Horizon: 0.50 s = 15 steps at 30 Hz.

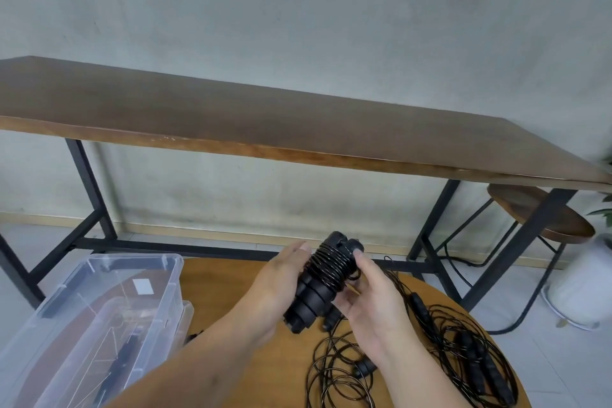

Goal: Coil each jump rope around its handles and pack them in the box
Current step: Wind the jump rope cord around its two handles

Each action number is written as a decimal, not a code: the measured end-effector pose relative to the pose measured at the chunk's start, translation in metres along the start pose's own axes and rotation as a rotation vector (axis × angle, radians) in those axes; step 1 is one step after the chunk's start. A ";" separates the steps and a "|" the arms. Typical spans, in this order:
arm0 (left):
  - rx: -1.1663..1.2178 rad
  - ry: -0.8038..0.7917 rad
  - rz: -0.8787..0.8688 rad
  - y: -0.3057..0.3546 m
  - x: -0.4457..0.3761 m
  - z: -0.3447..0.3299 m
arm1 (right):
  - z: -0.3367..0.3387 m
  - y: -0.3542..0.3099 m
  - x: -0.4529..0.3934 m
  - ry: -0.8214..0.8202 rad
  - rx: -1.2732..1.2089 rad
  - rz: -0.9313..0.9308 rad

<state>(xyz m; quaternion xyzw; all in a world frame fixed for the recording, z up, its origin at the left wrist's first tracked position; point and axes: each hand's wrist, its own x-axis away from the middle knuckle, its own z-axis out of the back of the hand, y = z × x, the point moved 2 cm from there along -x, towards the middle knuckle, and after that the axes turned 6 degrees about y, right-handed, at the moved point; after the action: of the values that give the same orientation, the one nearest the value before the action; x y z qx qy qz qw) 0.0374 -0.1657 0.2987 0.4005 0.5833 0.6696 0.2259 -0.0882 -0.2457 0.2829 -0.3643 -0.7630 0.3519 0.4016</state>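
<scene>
My left hand (pixel 281 278) grips the coiled handles (pixel 318 278); my right hand (pixel 367 288) pinches the rope end, which could spring loose and unwind.

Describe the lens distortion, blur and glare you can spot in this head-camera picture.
Head view: wide-angle bending curves the long table; the plant at the right edge smears; soft glare whitens the clear box; both hands and the coiled rope stay fairly sharp.

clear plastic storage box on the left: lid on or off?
Off. The clear plastic storage box shows an open top rim, with its inside visible from above. Something dark lies inside.
</scene>
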 end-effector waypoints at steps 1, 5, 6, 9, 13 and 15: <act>0.044 0.024 0.066 -0.004 -0.003 0.004 | 0.001 0.004 -0.004 -0.002 -0.007 -0.034; 0.011 0.032 0.166 -0.027 -0.015 0.014 | 0.006 0.021 -0.017 -0.011 0.049 -0.109; -0.010 0.030 0.175 -0.034 -0.017 0.014 | 0.008 0.026 -0.020 -0.020 0.100 -0.113; -0.028 0.050 0.208 -0.056 -0.012 0.013 | 0.013 0.044 -0.026 -0.034 0.283 -0.110; -0.001 0.159 0.222 -0.088 -0.004 0.003 | 0.026 0.065 -0.030 -0.008 0.611 -0.124; -0.035 0.230 0.230 -0.105 0.001 0.000 | 0.032 0.080 -0.034 -0.025 0.779 -0.140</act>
<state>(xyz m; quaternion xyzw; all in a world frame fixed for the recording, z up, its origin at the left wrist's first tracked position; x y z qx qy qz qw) 0.0195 -0.1415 0.1977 0.3811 0.5439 0.7426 0.0863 -0.0805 -0.2430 0.1908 -0.1276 -0.6000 0.5914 0.5234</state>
